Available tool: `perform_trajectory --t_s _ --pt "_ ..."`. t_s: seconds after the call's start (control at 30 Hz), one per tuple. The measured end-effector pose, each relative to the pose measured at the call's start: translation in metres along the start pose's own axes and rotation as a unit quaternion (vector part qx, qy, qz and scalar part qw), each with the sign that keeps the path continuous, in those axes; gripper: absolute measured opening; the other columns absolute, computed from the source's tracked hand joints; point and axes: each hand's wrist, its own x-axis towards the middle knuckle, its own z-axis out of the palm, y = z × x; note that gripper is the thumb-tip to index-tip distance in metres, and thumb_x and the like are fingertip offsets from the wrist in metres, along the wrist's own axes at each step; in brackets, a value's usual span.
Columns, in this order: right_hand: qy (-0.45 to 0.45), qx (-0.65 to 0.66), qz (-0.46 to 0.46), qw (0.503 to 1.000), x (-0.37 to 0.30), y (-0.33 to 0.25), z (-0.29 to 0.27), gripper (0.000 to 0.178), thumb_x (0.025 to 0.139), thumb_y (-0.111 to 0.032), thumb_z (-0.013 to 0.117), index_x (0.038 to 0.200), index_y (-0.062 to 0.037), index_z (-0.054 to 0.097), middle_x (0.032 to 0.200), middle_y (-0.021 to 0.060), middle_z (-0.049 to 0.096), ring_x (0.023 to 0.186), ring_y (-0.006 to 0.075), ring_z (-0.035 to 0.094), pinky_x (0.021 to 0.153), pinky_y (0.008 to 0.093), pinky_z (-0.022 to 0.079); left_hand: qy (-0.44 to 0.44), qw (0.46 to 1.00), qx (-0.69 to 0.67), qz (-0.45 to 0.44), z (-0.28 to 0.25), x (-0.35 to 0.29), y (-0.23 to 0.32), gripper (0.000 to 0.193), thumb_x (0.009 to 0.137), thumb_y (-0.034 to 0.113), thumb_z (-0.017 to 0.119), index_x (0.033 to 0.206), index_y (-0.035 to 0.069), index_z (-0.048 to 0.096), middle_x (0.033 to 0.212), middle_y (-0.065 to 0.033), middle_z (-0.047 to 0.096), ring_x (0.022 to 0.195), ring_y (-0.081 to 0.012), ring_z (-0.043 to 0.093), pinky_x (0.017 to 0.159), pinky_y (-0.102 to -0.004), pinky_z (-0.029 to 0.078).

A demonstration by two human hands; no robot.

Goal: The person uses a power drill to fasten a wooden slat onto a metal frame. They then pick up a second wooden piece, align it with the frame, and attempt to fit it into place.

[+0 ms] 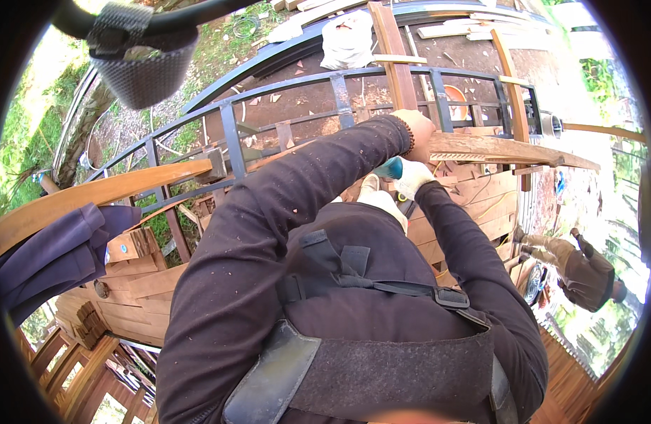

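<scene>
My left hand [419, 134], bare with a beaded bracelet at the wrist, reaches across my body. It is closed at the near end of a long wooden plank [495, 148], its fingertips hidden. Just below it, my right hand [412, 178] looks white, apparently gloved. Its fingers close around a teal rounded object [389, 168] whose kind I cannot make out. Beneath the plank, a black metal frame [286, 83] with upright bars curves across the view. Another wooden beam [390, 53] stands across this frame, just beyond my left hand.
A dark garment [53, 251] hangs over a wooden beam [113, 192] on the left. Wooden boards [159, 286] lie below the frame. A white sack [347, 40] and an orange bucket [455, 101] are beyond it. Another person [580, 272] is at the right.
</scene>
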Motion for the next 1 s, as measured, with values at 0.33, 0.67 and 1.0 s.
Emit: perform_trajectory --t_s 0.33,0.67,1.0 --pt "-0.036 -0.017 0.010 0.999 0.042 0.002 0.021 0.037 0.093 -0.030 0.066 0.125 -0.0115 0.069 0.122 0.0205 0.073 0.114 0.0408 0.069 0.101 0.0485 0.053 -0.027 1.000 0.011 -0.010 -0.004 0.004 -0.001 0.059 0.076 0.032 0.074 0.128 0.004 0.071 0.115 -0.0223 0.075 0.111 -0.0372 0.072 0.099 -0.0446 0.057" --pt "0.023 -0.079 -0.041 0.996 0.023 0.035 0.023 0.024 0.094 -0.028 0.064 0.108 -0.0119 0.075 0.108 0.0170 0.076 0.104 0.0390 0.072 0.089 0.0478 0.057 -0.017 1.000 0.024 0.000 -0.004 0.002 -0.006 0.059 0.077 0.034 0.073 0.128 0.004 0.070 0.115 -0.0237 0.075 0.111 -0.0381 0.072 0.099 -0.0451 0.057" --pt "0.018 0.027 0.103 0.994 -0.022 -0.045 0.030 0.059 0.092 -0.034 0.069 0.140 -0.0063 0.049 0.111 0.0282 0.073 0.109 0.0432 0.071 0.094 0.0477 0.056 -0.022 1.000 0.020 0.002 -0.010 -0.013 0.004 0.057 0.078 0.033 0.074 0.129 0.006 0.071 0.117 -0.0224 0.075 0.113 -0.0368 0.072 0.100 -0.0451 0.057"
